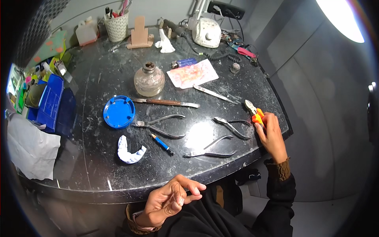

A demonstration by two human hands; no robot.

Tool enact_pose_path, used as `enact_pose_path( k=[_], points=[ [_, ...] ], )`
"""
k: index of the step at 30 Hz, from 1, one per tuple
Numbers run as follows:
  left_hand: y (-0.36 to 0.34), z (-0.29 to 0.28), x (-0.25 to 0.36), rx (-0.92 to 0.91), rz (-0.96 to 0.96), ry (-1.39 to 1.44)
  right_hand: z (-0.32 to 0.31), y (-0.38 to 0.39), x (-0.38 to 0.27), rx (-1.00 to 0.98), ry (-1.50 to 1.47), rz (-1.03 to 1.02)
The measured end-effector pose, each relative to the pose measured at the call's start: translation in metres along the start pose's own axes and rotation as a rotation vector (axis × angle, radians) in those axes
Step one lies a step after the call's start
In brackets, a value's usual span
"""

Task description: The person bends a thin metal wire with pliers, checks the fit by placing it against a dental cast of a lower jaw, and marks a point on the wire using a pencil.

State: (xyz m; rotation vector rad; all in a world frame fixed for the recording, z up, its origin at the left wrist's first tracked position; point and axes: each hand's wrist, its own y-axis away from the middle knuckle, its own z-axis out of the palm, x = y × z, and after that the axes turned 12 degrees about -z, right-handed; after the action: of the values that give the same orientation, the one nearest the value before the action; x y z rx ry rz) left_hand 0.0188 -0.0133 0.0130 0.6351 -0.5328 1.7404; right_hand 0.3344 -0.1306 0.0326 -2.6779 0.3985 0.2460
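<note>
My right hand (272, 138) grips orange-handled cutters (251, 107) at the table's right edge. My left hand (173, 197), near the front edge, pinches a thin wire (177, 190) between thumb and finger. Three steel pliers (162, 130), (233, 127), (209, 152) lie on the dark tabletop. Among them are a blue-and-black pencil (162, 144), a pale dental cast (130, 154) and a round blue lid (118, 110). A wooden-handled wax knife (166, 102) and silver tweezers (213, 93) lie farther back.
A glass burner (149, 83) and pink-stained card (192, 74) sit mid-table. Blue storage box (51, 94) and white paper (33, 150) occupy the left. At the back stand a pen cup (116, 27) and white machine (206, 33). A lamp (341, 17) shines at upper right.
</note>
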Motion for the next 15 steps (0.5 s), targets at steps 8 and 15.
enact_pose_path(
  k=[8,15],
  points=[
    [-0.004,0.008,0.004,-0.061,-0.023,-0.032,-0.025,0.028,-0.029,0.322,-0.344,0.134],
    [-0.009,0.013,0.003,-0.106,-0.018,-0.177,-0.025,0.068,-0.095,-0.339,-0.955,-0.326]
  ],
)
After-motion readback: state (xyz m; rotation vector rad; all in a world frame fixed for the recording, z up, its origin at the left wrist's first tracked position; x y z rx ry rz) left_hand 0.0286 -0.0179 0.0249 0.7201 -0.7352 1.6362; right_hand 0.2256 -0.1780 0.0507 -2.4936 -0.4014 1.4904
